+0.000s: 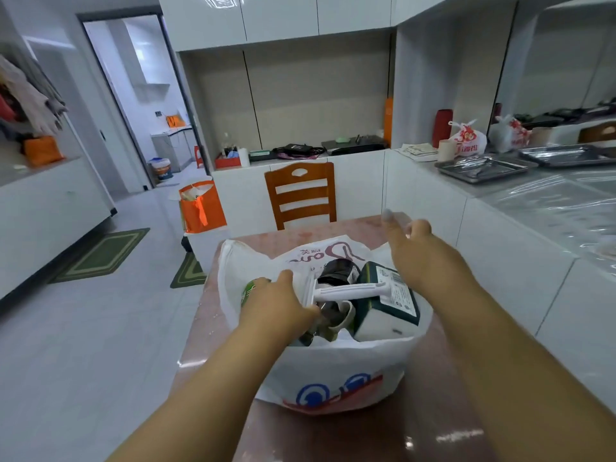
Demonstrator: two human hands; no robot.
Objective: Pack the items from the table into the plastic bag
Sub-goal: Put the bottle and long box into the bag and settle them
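A white plastic bag (333, 371) with blue and red print stands open on the reddish table (366, 438). Inside it lie a dark green box (390, 295), a white T-shaped tool (346, 291) and some dark items (336, 271). My left hand (280, 301) reaches into the bag's left side, fingers curled down among the items beside the white tool. A green item (248, 291) shows just left of that hand; whether the hand grips anything is hidden. My right hand (410, 241) hovers over the bag's far right rim, fingers apart and holding nothing.
A wooden chair (301, 195) stands at the table's far end. An orange bag (200, 208) sits on a white stand to the left. White cabinets (500, 261) run close along the table's right side, with metal trays (483, 168) on their counter.
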